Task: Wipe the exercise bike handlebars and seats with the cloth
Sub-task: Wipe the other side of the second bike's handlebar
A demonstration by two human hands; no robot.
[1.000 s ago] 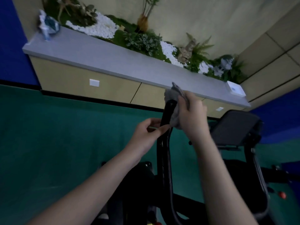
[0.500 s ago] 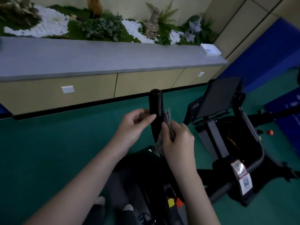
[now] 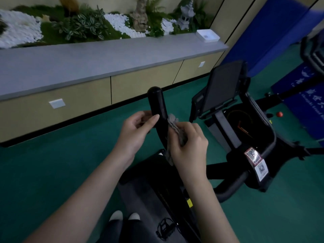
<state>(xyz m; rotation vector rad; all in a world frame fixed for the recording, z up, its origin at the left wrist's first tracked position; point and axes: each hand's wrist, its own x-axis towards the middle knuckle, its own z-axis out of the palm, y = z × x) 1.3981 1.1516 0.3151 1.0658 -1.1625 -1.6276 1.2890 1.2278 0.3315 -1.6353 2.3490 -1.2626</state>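
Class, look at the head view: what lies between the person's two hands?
In the head view, the black handlebar stands between the left hand and right hand; the right presses the grey cloth against it.

Both forearms were bare, no sleeves visible. Dark trousers point(image 3: 122, 230) and light-toed shoes point(image 3: 116, 215) showed at frame bottom.

Both bare forearms reach in from the 6 o'clock edge toward the centre. The left hand point(image 3: 138, 130) sits at 10 o'clock of the right, fingers curled, thumb extended toward 3 o'clock. The right hand point(image 3: 188, 142) is closed, knuckles up, fingers pinched together.
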